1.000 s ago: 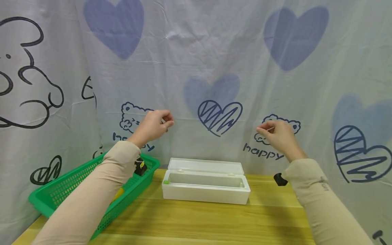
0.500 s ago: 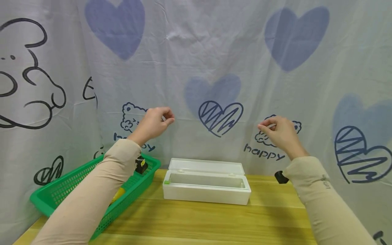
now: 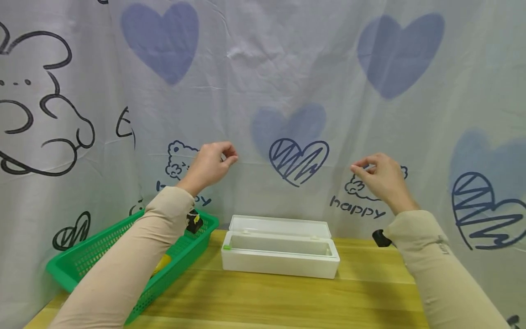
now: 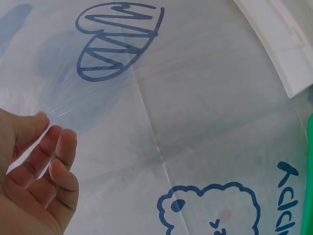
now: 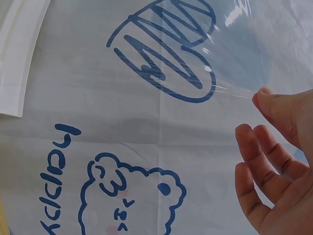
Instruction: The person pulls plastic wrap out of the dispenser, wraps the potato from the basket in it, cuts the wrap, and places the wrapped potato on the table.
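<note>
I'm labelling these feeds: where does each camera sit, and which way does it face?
Head: head-worn, facing forward and down over the white box; left hand, right hand and both sleeves show.
Left wrist: worn there, facing the curtain; only the left hand shows.
Right wrist: worn there, facing curtain and clear film; only the right hand shows.
Both wrist views share the scribbled heart.

Beige-sleeved left arm [image 3: 127, 256] and beige-sleeved right arm [image 3: 445, 265] extended forward; bare left hand [image 3: 211, 164] and bare right hand [image 3: 383, 180] raised, well apart, fingertips turned inward; both in a thumb-and-finger pinch; remaining fingers [image 5: 260, 169] loosely curled.
</note>
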A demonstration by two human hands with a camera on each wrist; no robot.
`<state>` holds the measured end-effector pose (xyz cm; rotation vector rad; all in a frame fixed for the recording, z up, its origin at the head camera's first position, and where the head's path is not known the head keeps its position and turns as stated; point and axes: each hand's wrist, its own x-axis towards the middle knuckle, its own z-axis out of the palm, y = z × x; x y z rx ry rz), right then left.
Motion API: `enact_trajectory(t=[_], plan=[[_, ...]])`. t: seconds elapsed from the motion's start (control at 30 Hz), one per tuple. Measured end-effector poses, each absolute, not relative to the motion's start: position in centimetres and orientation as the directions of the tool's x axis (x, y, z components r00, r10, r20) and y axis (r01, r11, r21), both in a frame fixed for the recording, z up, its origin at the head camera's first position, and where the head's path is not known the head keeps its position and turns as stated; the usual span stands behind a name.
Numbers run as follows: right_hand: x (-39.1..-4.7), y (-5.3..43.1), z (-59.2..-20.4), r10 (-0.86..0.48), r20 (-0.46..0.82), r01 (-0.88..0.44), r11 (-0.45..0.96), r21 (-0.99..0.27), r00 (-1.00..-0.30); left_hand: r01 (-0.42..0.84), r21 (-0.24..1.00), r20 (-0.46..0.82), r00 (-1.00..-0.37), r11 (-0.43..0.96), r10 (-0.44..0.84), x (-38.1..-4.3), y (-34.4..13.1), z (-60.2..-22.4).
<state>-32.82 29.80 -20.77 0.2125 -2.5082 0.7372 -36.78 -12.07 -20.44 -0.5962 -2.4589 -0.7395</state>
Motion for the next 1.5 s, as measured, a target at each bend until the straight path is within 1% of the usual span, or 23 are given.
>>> enact_trajectory(t=[0.2,0.6,0.87,1.1,1.3,1.5], plan=[[-33.0,30.0,-20.6,0.004,0.541,-0.296,0.834,-0.466,-0.841,0.546,0.369,0.592,-0.762,0.752,0.263,-36.9,-11.8,-20.1],[-33.3,30.2,-20.4,0.003,0.579,-0.311,0.842,-0.442,-0.815,0.55,0.379,0.605,-0.756,0.744,0.251,-36.9,-11.5,-19.7],[-33.5,30.4,-19.9,0.003,0.567,-0.312,0.832,-0.459,-0.824,0.549,0.375,0.604,-0.756,0.747,0.253,-36.9,-11.2,-19.4],[-33.4,30.3,-19.9,0.0,0.587,-0.319,0.839,-0.44,-0.809,0.544,0.373,0.601,-0.759,0.752,0.251,-36.9,-11.3,-19.3],[-33.0,30.1,-20.1,0.009,0.57,-0.321,0.818,-0.476,-0.822,0.545,0.388,0.6,-0.761,0.743,0.245,-36.3,-11.7,-19.3],[-32.4,30.5,-19.7,0.002,0.594,-0.34,0.819,-0.463,-0.805,0.57,0.383,0.619,-0.742,0.727,0.256,-35.4,-12.0,-18.8]])
